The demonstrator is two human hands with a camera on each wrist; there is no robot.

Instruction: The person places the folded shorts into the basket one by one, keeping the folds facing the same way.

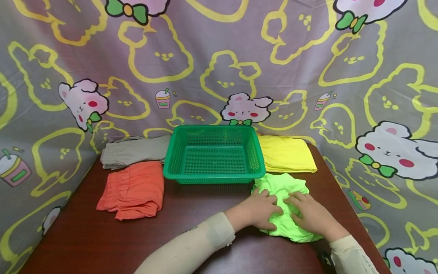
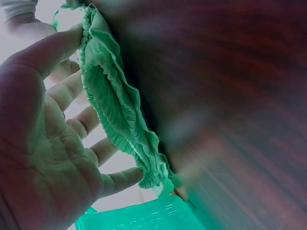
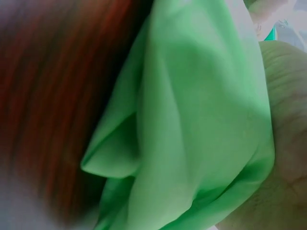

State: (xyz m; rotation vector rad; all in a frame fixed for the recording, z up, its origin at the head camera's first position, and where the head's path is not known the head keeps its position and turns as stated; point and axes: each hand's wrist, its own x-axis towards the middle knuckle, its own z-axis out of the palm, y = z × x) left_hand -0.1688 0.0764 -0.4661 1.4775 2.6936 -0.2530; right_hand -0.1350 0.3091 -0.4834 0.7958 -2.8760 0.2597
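Note:
A bright lime-green garment (image 1: 285, 224) lies crumpled on the table at the front right. My left hand (image 1: 261, 209) rests on its left side with fingers spread. On the right side, my right hand (image 1: 311, 213) touches the cloth with its fingers apart and slightly bent. In the left wrist view the left hand (image 2: 57, 158) has its fingertips at the gathered, elastic-looking edge of the garment (image 2: 115, 100). Smooth folds of the garment (image 3: 206, 105) fill the right wrist view and cover most of the right hand (image 3: 292, 120).
A green plastic basket (image 1: 213, 177) stands at the back middle with nothing in it. Left of it lie a folded grey garment (image 1: 137, 150) and a folded orange garment (image 1: 137, 190). A folded yellow garment (image 1: 289, 154) lies to its right. Patterned curtains (image 1: 212, 38) enclose the wooden table (image 1: 191, 209).

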